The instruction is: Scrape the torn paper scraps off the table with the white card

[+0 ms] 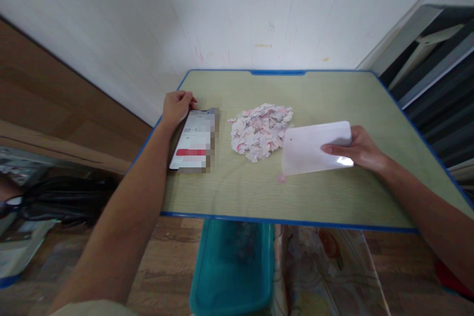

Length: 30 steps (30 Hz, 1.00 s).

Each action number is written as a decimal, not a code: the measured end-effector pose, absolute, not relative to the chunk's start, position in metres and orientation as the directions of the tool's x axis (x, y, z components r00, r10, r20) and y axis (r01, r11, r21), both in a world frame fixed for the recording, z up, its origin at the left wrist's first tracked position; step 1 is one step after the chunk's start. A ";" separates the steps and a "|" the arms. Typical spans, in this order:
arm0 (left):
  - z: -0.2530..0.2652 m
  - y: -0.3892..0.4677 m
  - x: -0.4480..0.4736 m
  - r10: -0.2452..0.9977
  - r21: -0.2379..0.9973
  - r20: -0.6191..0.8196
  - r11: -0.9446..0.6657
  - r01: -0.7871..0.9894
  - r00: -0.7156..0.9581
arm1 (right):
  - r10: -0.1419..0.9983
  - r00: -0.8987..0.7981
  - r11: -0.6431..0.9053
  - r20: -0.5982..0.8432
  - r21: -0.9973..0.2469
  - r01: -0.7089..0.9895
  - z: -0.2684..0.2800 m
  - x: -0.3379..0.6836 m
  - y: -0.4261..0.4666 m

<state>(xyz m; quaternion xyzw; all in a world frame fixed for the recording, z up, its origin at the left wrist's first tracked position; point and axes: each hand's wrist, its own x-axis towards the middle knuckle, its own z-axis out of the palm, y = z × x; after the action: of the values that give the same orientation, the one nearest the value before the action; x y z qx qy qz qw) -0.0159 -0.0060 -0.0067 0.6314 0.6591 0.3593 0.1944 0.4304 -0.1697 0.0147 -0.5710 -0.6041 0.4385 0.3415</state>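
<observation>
My right hand (363,150) grips a flat white plastic scraper (307,150), thumb on its upper face. The scraper has a small dark hole near its left end. Its left edge meets or slightly overlaps the right side of a heap of small torn paper scraps (259,131), white and pink, in the middle of the table (237,192). A lone pink scrap (281,178) lies below the scraper's near corner. My left hand (178,107) rests with curled fingers at the table's left side, beside the top of a phone (190,140) showing a timer and a red button.
A blue rim edges the table, which stands against a white wall (222,24). Under its front edge sits a teal plastic bin (231,271), with a patterned cloth-like cover (329,266) to its right. A brown panel (66,79) stands left, a dark slatted object (440,69) right.
</observation>
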 end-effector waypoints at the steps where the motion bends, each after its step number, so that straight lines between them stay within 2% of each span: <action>1: -0.007 -0.006 -0.016 0.972 0.723 0.199 -0.061 0.688 -0.124 | 0.990 -0.114 -0.034 -0.087 -0.913 0.406 0.014 0.429 -0.170; 6: -0.008 -0.006 -0.015 0.969 0.717 0.208 -0.061 0.694 -0.130 | 0.985 -0.153 -0.017 -0.083 -0.921 0.390 0.014 0.413 -0.176; 11: -0.006 -0.008 -0.013 0.969 0.709 0.201 -0.042 0.703 -0.145 | 0.958 -0.269 0.002 -0.095 -0.940 0.342 0.015 0.394 -0.187; 17: -0.003 -0.011 -0.010 0.970 0.717 0.199 -0.048 0.695 -0.138 | 0.970 -0.223 -0.032 -0.094 -0.963 0.268 0.014 0.394 -0.188; 26: 0.001 -0.013 -0.007 0.967 0.677 0.170 0.024 0.736 -0.188 | 0.931 -0.351 0.034 -0.098 -0.936 0.351 0.011 0.393 -0.190; 30: 0.004 -0.016 -0.004 0.963 0.653 0.161 0.060 0.755 -0.216 | 0.932 -0.356 0.037 -0.071 -0.957 0.289 0.009 0.392 -0.192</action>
<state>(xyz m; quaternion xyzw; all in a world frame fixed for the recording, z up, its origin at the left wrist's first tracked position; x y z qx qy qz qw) -0.0038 -0.0156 0.0035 0.6050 0.7099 0.3225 0.1613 0.3919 -0.1918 0.0091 -0.4714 -0.6472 0.5091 0.3157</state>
